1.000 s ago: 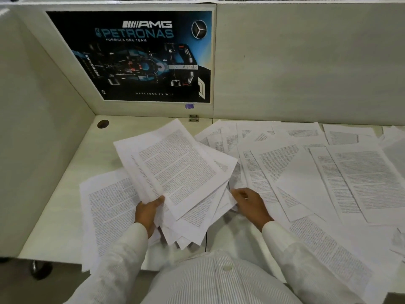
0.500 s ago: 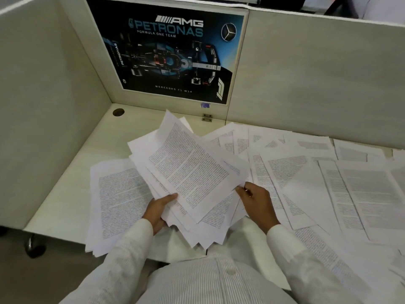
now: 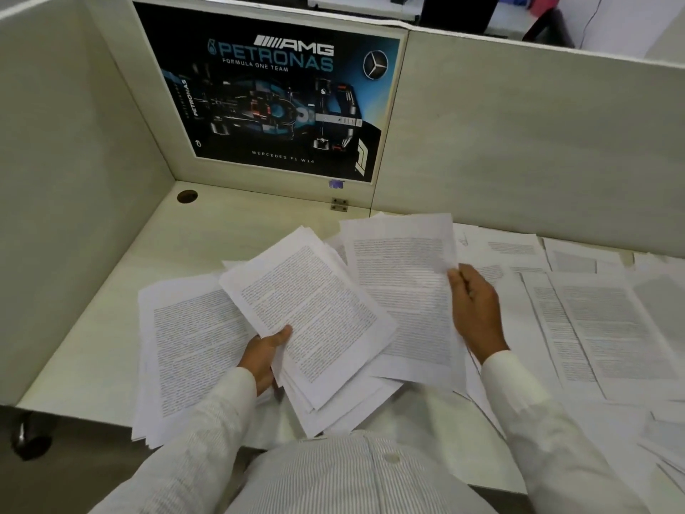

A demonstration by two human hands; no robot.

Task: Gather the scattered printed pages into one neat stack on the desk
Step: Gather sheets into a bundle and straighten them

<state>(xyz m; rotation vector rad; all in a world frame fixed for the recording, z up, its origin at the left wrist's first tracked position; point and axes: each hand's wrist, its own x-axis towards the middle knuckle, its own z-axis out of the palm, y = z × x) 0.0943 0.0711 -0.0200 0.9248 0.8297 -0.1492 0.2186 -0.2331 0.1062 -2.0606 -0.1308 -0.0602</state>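
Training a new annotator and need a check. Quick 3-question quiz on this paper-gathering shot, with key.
1. What does the left hand grip? A) a bundle of pages B) a pen C) nothing
2. True or false: the right hand is empty.
3. Fill in: the spread sheets not yet gathered cover the desk on the person's ___ side.
Key: 1 A. 2 False, it pinches paper by its edge. 3 right.
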